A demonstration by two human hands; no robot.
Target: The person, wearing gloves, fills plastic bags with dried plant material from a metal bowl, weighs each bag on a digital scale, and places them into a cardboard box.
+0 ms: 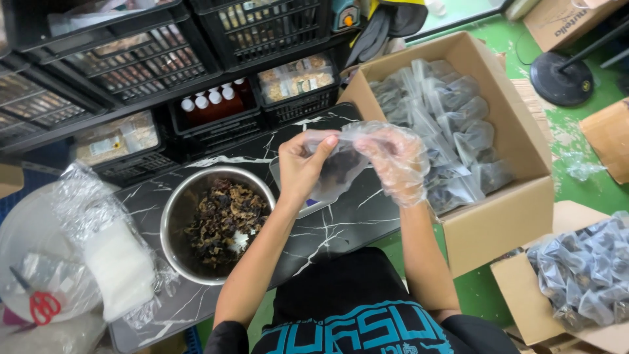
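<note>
My left hand [300, 165], bare, pinches the top edge of a small clear plastic bag [341, 167] holding dark dried fungus. My right hand [393, 160], in a thin clear glove, grips the same bag's top from the other side. The bag hangs over a black marble-patterned table [341, 226], above a flat pale tray or scale [308, 208] mostly hidden by my hands. A steel bowl [175, 216] of dark dried fungus sits to the left of my hands.
An open cardboard box [504, 216] of filled clear bags stands to the right; a second box [583, 275] of bags sits at lower right. Black crates [216, 131] line the back. A stack of clear bags [118, 262] and red scissors [44, 307] lie at left.
</note>
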